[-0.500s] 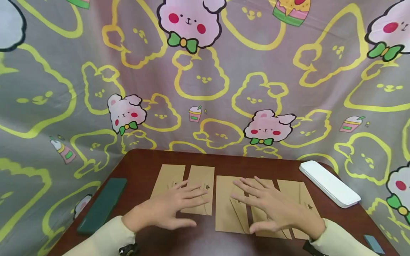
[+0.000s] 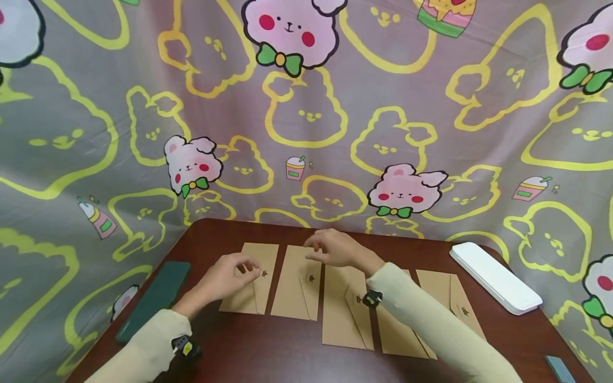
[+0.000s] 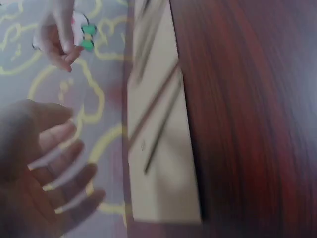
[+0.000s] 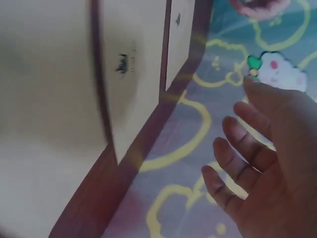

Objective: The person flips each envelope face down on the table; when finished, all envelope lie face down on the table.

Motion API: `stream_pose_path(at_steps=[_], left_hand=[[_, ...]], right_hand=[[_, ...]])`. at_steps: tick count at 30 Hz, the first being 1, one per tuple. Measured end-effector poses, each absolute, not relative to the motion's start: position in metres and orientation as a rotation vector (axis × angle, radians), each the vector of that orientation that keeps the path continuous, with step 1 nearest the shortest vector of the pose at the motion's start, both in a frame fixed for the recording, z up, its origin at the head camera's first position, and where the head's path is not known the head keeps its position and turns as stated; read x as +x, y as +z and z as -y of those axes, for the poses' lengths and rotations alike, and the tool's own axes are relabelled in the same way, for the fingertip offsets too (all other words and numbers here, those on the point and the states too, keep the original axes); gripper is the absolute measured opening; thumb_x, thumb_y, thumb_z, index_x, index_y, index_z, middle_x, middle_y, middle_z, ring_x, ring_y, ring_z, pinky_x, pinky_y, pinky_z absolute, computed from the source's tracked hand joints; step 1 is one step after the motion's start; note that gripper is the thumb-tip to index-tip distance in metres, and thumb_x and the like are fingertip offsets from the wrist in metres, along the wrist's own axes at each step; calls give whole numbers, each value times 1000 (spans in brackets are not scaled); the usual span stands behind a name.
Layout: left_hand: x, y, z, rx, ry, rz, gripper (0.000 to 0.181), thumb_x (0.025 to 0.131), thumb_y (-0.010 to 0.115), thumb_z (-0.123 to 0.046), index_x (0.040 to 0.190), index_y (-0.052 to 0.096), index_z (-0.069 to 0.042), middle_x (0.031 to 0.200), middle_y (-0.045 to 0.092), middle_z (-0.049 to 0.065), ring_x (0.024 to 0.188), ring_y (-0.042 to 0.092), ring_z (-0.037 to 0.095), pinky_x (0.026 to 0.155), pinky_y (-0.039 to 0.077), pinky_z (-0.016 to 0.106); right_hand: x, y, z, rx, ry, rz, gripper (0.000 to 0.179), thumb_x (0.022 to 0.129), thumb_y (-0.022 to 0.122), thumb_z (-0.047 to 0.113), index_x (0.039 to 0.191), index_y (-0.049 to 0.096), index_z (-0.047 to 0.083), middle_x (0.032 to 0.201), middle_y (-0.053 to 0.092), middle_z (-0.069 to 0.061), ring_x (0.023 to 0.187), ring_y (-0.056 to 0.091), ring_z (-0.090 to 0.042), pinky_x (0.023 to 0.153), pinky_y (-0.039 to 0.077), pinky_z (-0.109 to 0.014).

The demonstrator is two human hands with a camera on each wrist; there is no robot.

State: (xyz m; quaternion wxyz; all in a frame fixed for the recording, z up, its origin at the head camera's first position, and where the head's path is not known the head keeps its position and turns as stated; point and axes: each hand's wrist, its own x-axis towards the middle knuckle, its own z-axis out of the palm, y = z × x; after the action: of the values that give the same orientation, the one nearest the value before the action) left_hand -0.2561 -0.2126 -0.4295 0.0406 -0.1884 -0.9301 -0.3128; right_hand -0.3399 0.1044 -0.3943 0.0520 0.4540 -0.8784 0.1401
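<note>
Shows the bare right hand (image 2: 337,247) shifted since the earlier frame — from above the middle of a row of five flat, rectangular brown-paper envelopes (image 2: 337,319) to near the far ends of the second and third — and the bare left hand (image 2: 230,276) drawn leftward, fingers curved instead of spread. Finds both hands well apart, with nothing held; cannot tell contact with the paper. Puts the left hand over the leftmost envelope (image 2: 261,255).

In the head view alone, gives the whole row on the dark reddish-brown wooden table (image 2: 268,351), with a dark-green oblong slab (image 2: 153,300) to the left, a white rounded oblong case (image 2: 495,276) to the far right and a small blue-grey rectangular piece (image 2: 559,368) at the near right. From the left wrist, shows separated, loosely bent fingers — hard to make out from the head. From the right wrist, adds thumb and bent fingers with nothing between, plus small print (image 4: 132,57) beside a dark crest (image 4: 122,64) on one envelope, too blurred for reading.
</note>
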Motion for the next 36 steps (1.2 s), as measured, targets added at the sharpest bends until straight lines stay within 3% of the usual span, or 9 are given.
stream_pose_path(at_steps=[3,9,12,18,21,26,31,36], left_hand=[[-258,-433,221,-465,-876,2955,39,93,76,-29,124,71,-6,103,67,7,84,61,15,64,48,29],[-247,-438,227,-370,-660,3189,98,78,87,-47,147,48,10,109,56,14,82,49,18,67,42,32],[-244,-439,230,-333,-621,3257,113,72,90,-53,150,42,11,108,53,12,85,50,19,72,43,34],[-244,-438,235,-297,-601,3297,112,71,91,-49,150,41,12,108,53,14,90,53,22,81,48,40],[-243,-440,236,-299,-592,3315,108,72,92,-47,149,43,12,109,55,15,93,54,24,86,50,44],[-242,-444,237,-283,-535,3328,102,72,92,-46,146,49,11,108,58,12,92,54,22,84,49,42],[-246,-442,235,-296,-449,3328,96,72,92,-45,141,54,10,115,63,16,98,58,25,89,51,48],[-248,-441,231,-299,-385,3358,89,72,92,-45,135,59,8,120,66,20,104,62,30,91,52,55]], right_hand=[[-366,-401,-74,1304,426,2771,30,100,68,33,120,75,13,96,71,0,80,63,-12,72,52,-29],[-390,-414,-33,1046,575,3003,34,100,68,30,126,72,9,116,73,-6,106,68,-22,94,55,-43],[-392,-423,-22,901,669,3045,38,101,67,31,131,70,8,128,71,-8,118,67,-26,101,53,-45],[-392,-442,1,687,487,3119,51,97,68,50,136,67,18,139,62,-7,132,56,-29,111,45,-48],[-390,-450,12,660,346,3134,40,94,69,55,115,75,21,131,61,-7,127,53,-29,110,42,-47],[-393,-457,24,607,366,3175,30,91,74,52,86,70,23,124,59,-7,122,51,-30,110,35,-48],[-399,-455,28,545,367,3223,27,88,77,51,85,77,23,118,62,-3,115,52,-27,102,35,-44],[-398,-453,25,559,384,3265,23,101,65,40,99,78,21,122,62,-4,118,50,-26,103,33,-42]])
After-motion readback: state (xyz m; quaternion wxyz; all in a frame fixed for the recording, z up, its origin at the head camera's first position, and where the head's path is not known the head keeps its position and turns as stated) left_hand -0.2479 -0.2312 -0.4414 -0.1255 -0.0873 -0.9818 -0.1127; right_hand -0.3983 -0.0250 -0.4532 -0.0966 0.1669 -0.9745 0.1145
